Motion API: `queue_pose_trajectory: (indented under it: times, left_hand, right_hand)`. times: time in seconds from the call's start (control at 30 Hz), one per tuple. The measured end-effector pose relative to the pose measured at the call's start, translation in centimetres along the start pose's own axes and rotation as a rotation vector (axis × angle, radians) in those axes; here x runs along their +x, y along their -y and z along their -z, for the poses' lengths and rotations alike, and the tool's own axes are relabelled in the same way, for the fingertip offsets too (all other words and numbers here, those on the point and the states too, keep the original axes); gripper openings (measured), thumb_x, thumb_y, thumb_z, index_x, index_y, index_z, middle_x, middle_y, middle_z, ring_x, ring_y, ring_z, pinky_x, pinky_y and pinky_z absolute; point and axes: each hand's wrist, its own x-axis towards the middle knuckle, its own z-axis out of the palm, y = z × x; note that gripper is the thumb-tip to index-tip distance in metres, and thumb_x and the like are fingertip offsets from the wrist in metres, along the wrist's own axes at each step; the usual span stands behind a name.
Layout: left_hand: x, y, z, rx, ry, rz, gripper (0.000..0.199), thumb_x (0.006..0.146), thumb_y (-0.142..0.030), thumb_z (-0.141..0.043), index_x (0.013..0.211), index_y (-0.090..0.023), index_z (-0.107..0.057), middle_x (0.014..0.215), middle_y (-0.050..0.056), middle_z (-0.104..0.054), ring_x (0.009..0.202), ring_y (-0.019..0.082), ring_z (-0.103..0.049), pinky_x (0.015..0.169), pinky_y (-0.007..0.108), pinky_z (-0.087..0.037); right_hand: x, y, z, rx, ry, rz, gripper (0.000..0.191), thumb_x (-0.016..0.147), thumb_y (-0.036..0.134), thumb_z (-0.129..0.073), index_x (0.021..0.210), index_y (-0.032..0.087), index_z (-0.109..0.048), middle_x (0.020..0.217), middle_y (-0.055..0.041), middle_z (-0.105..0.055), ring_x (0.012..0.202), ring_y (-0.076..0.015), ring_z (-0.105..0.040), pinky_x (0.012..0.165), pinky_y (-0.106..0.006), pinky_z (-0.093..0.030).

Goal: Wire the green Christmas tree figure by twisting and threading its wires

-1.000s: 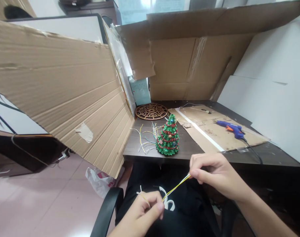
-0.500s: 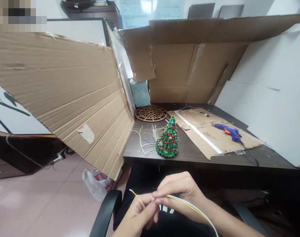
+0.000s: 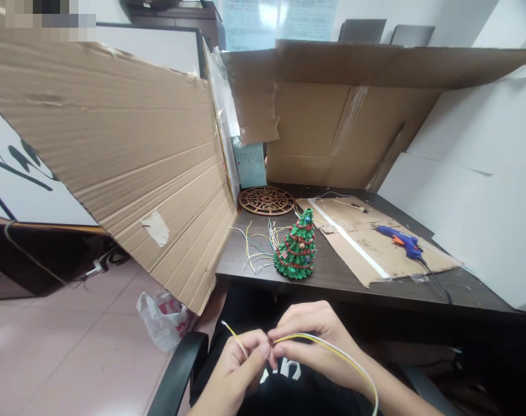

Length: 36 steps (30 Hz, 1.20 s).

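Low in front of my lap, my left hand (image 3: 242,363) is closed, thumb against the fingers, on a pair of thin white and yellow electrical wires (image 3: 359,370). A short bare-tipped end sticks out past its far-left side. My right hand (image 3: 317,332) is closed at the fingertips around the same wires, right beside the left fingertips. From there the wires arc back over the right wrist and down out of the frame. Fingers hide the exact spot where both hands meet. A green Christmas tree figurine (image 3: 297,247) stands upright on the desk beyond, touched by neither hand.
Several loose wires (image 3: 259,254) spread left of the tree on the dark desk (image 3: 323,274). Behind lies a round openwork trivet (image 3: 267,200). On the right, a blue glue gun (image 3: 400,240) rests on a cardboard sheet (image 3: 354,242). Cardboard walls (image 3: 159,144) enclose the desk.
My right thumb and fingertips have parted slightly around the wires, and the wires' arc has shifted a little. The camera view has moved slightly; the tree and glue gun stay put.
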Motion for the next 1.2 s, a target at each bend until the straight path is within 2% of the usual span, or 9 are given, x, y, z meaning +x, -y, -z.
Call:
queue_pose_trajectory:
  times: [0.23, 0.47, 0.57, 0.73, 0.83, 0.9, 1.0, 1.07, 1.2]
  left_hand:
    - [0.0, -0.7, -0.3, -0.062, 0.089, -0.004, 0.056, 0.100, -0.064, -0.062, 0.078, -0.013, -0.058, 0.055, -0.005, -0.031, 0.051, 0.009, -0.024, 0.049, 0.022, -0.016]
    - [0.1, -1.3, -0.5, -0.071, 0.104, 0.022, 0.053, 0.101, -0.062, -0.062, 0.080, -0.013, -0.057, 0.057, -0.006, -0.031, 0.051, 0.009, -0.024, 0.049, 0.022, -0.017]
    - [0.4, -0.9, -0.3, -0.131, 0.094, 0.034, 0.048, 0.102, -0.057, -0.062, 0.082, -0.014, -0.056, 0.054, -0.007, -0.031, 0.049, 0.009, -0.023, 0.049, 0.021, -0.018]
    - [0.6, -0.5, -0.3, -0.176, 0.097, 0.069, 0.044, 0.103, -0.054, -0.061, 0.084, -0.016, -0.052, 0.055, -0.008, -0.028, 0.047, 0.009, -0.019, 0.045, 0.020, -0.017]
    - [0.9, -0.6, -0.1, -0.166, 0.064, 0.098, 0.042, 0.101, -0.056, -0.061, 0.090, -0.016, -0.052, 0.058, -0.009, -0.027, 0.048, 0.009, -0.017, 0.043, 0.020, -0.015]
    - [1.2, -1.0, 0.1, -0.177, 0.017, 0.099, 0.047, 0.100, -0.062, -0.059, 0.098, -0.016, -0.053, 0.063, -0.008, -0.027, 0.050, 0.009, -0.014, 0.044, 0.019, -0.012]
    - [2.0, -2.3, 0.3, -0.221, -0.049, 0.022, 0.053, 0.100, -0.068, -0.054, 0.100, -0.015, -0.055, 0.069, -0.006, -0.028, 0.055, 0.010, -0.013, 0.047, 0.019, -0.010]
    - [2.4, -3.3, 0.1, -0.172, -0.080, -0.057, 0.049, 0.103, -0.062, -0.054, 0.095, -0.013, -0.058, 0.069, -0.004, -0.031, 0.056, 0.010, -0.017, 0.048, 0.020, -0.014]
    - [2.9, -4.9, -1.2, 0.072, -0.132, -0.123, 0.041, 0.107, -0.048, -0.051, 0.101, -0.012, -0.068, 0.069, -0.002, -0.035, 0.059, 0.012, -0.027, 0.051, 0.021, -0.021]
  right_hand:
    - [-0.9, -1.3, 0.4, 0.119, 0.067, 0.030, 0.023, 0.076, 0.008, -0.080, 0.097, 0.017, -0.082, 0.081, -0.0075, -0.075, 0.069, -0.0122, -0.068, 0.063, -0.018, -0.052]
    - [-1.1, -1.5, -0.2, 0.094, 0.002, -0.104, 0.007, 0.082, 0.013, -0.078, 0.085, 0.017, -0.081, 0.077, -0.0061, -0.072, 0.069, -0.0124, -0.068, 0.064, -0.018, -0.054]
    - [-1.1, -1.6, -0.3, 0.247, -0.050, -0.199, 0.011, 0.088, 0.019, -0.073, 0.096, 0.020, -0.081, 0.084, -0.0057, -0.072, 0.068, -0.0135, -0.071, 0.063, -0.020, -0.058]
    - [-1.5, -1.7, 2.2, 0.327, -0.052, -0.159, 0.019, 0.092, 0.023, -0.071, 0.109, 0.022, -0.079, 0.094, -0.0097, -0.074, 0.077, -0.0173, -0.075, 0.067, -0.025, -0.063]
    - [-1.9, -1.2, 4.3, 0.401, 0.004, -0.137, 0.028, 0.097, 0.038, -0.063, 0.110, 0.017, -0.078, 0.090, -0.0126, -0.074, 0.071, -0.0184, -0.072, 0.055, -0.025, -0.058]
    - [-1.9, -0.4, 5.0, 0.329, 0.010, -0.172, 0.047, 0.105, 0.047, -0.045, 0.094, 0.015, -0.078, 0.070, -0.0081, -0.066, 0.055, -0.0124, -0.061, 0.047, -0.022, -0.047]
    - [-1.4, 1.2, 4.2, -0.060, 0.131, -0.316, 0.068, 0.108, 0.052, -0.029, 0.062, 0.013, -0.061, 0.055, -0.0031, -0.047, 0.053, -0.0085, -0.045, 0.055, -0.023, -0.039]
    - [-0.8, 2.0, 2.8, -0.236, 0.249, -0.415, 0.069, 0.107, 0.056, -0.030, 0.057, 0.013, -0.050, 0.060, -0.0040, -0.049, 0.061, -0.0099, -0.047, 0.063, -0.024, -0.041]
    - [0.1, 2.1, 0.5, -0.257, 0.374, -0.487, 0.066, 0.105, 0.060, -0.029, 0.057, 0.015, -0.038, 0.055, -0.0012, -0.041, 0.053, -0.0090, -0.036, 0.053, -0.025, -0.031]
